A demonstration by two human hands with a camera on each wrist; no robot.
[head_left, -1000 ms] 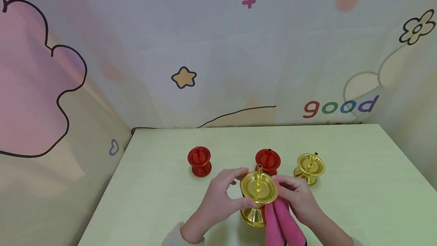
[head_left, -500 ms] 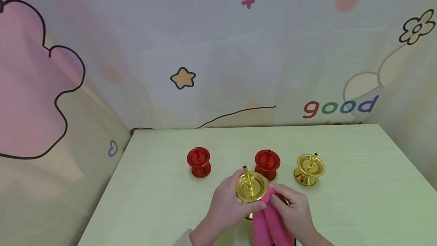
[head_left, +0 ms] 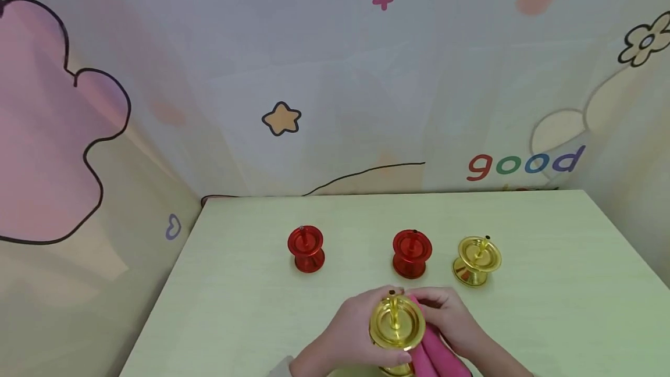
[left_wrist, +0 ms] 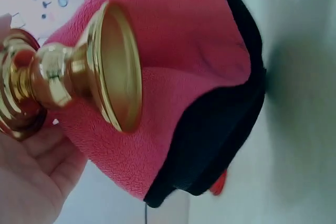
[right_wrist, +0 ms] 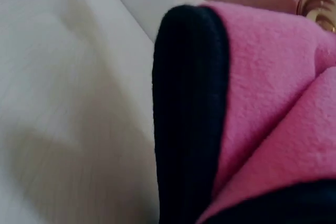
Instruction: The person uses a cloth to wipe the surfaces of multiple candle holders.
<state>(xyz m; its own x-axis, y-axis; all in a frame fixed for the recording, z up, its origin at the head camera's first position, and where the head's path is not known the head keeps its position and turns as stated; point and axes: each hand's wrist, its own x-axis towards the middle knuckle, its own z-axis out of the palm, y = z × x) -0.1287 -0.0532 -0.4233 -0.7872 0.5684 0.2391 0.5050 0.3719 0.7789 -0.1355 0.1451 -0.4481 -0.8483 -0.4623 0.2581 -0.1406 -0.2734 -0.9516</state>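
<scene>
Near the front of the table, my left hand (head_left: 350, 330) grips a gold candle holder (head_left: 389, 336), its thumb across the front just under the upper dish. A short tube stands up from that dish. In the left wrist view the holder's flared, hollow foot (left_wrist: 119, 69) shows, off the table. On the right side, my right hand (head_left: 452, 319) pinches a pink fleecy cloth (head_left: 437, 356) with black edging against the dish's rim. Folds of this cloth hang below the fingers and fill much of the right wrist view. The right fingertips are partly hidden behind the cloth and dish.
Behind the hands, two red candle holders, one at left (head_left: 307, 249) and one at centre (head_left: 410, 253), stand upright on the pale table (head_left: 235, 307). Another gold holder (head_left: 476, 260) stands to their right. A printed curtain (head_left: 335, 74) hangs along the table's back edge.
The held candle holder first tipped left, then came back upright. Both hands have moved it and the cloth nearer the front edge, uncovering the centre red holder.
</scene>
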